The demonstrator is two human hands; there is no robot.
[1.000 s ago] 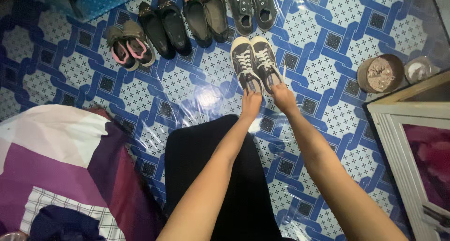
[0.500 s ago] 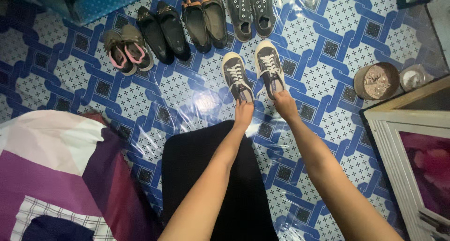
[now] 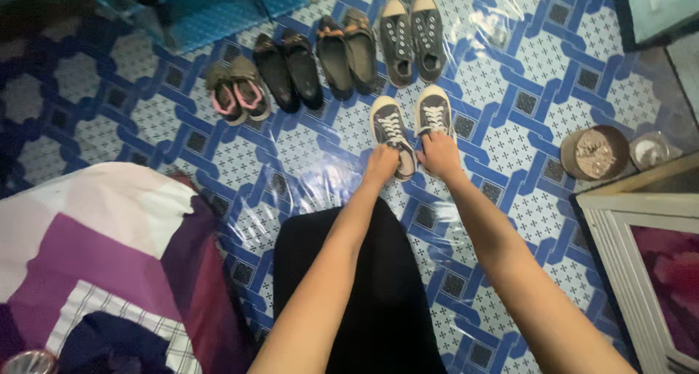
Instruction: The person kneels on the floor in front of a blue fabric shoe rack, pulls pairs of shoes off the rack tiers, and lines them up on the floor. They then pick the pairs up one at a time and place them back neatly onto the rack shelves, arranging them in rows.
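On blue patterned floor, w/ both hands: left hand (image 3: 381, 163) grip clenched on grey lace-up canvas sneaker (image 3: 391, 135) heel, right hand (image 3: 439, 154) on its mate (image 3: 433, 116). Step: lining up pair; next likely needs even push.

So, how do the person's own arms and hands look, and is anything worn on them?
Both arms are bare along all that shows: no sleeves, gloves, watch or bracelets. The left hand and the right hand are bare too; rings are too small to tell. A black garment lies below the arms.
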